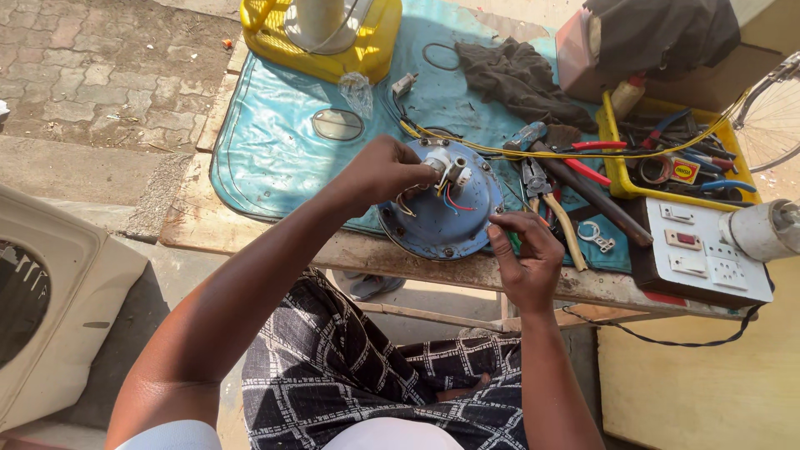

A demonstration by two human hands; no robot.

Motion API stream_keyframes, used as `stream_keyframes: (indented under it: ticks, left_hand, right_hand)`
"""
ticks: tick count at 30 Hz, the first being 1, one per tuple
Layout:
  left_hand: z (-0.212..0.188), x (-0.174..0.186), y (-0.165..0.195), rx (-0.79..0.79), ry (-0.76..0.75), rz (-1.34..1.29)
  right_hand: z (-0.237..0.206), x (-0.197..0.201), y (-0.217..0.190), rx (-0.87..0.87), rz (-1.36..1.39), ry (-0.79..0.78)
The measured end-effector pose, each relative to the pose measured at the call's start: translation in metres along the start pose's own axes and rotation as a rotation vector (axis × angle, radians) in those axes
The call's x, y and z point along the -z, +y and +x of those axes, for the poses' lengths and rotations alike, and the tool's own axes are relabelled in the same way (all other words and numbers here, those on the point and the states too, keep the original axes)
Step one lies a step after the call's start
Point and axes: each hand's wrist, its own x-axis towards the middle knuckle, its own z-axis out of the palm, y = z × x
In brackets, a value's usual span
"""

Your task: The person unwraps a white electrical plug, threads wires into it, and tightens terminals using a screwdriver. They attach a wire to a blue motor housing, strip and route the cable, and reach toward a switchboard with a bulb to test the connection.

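Far left, a cream plastic housing (50, 308) sits on the ground beside the paved floor. Then the wooden workbench (250, 237), with a teal mat (267, 150) spread over it. At the back of the mat stands a yellow casing (367, 46) with a pale cylinder in it, and in front of that a small oval disc (337, 124) lies flat.

The person's left hand (385, 171) reaches over the bench, fingers curled in and pinched on a white terminal fitting (448, 166) that stands on a round blue plate (442, 204). The plate lies near the front edge of the bench, partly on the mat, with red, blue and yellow wires (454, 200) running from the fitting across its face. The right hand (521, 254) hangs just beside the plate's right rim, fingers bent close with the thumb and forefinger pressed together on something small and green; I can't make out what.

Just right of the plate lie pliers (554, 212) and a long dark-handled tool (596, 196). A dark rag (517, 75) lies at the back. Further right, a yellow tray (612, 167) holds assorted hand tools, and in front of it sits a white switch-and-socket board (708, 250). A bicycle wheel (771, 117) shows at the far right edge.
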Motion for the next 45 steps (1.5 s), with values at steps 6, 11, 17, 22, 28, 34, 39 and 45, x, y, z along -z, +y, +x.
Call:
stream_keyframes:
  ticks: [6,11,17,22,28,34,39,45]
  left_hand:
    - [-0.037,0.039,0.015,0.08,-0.062,0.062]
    - [-0.096,0.03,0.004,0.035,-0.143,-0.559]
    - [-0.143,-0.059,-0.005,0.08,0.037,-0.942]
    - [-0.148,-0.104,-0.008,0.194,0.077,-1.002]
    - [-0.142,-0.128,-0.024,0.12,-0.096,-0.832]
    - [-0.143,-0.13,-0.02,-0.26,-0.087,-0.457]
    - [-0.136,-0.133,-0.006,-0.305,-0.188,-0.44]
    - [-0.133,-0.143,-0.007,-0.376,-0.145,-0.264]
  right_hand:
    - [-0.004,0.001,-0.02,-0.005,-0.025,0.029]
    - [-0.028,-0.025,-0.065,0.226,-0.162,0.08]
    - [-0.053,-0.061,-0.103,0.537,-0.472,-0.029]
    - [-0.059,-0.052,-0.109,0.399,-0.363,0.04]
    - [-0.073,-0.019,-0.097,0.199,-0.183,0.008]
    - [-0.095,0.006,-0.083,0.002,0.07,0.036]
    - [-0.106,0.019,-0.072,-0.049,0.215,0.012]
    - [-0.12,0.023,-0.055,-0.174,0.665,0.065]
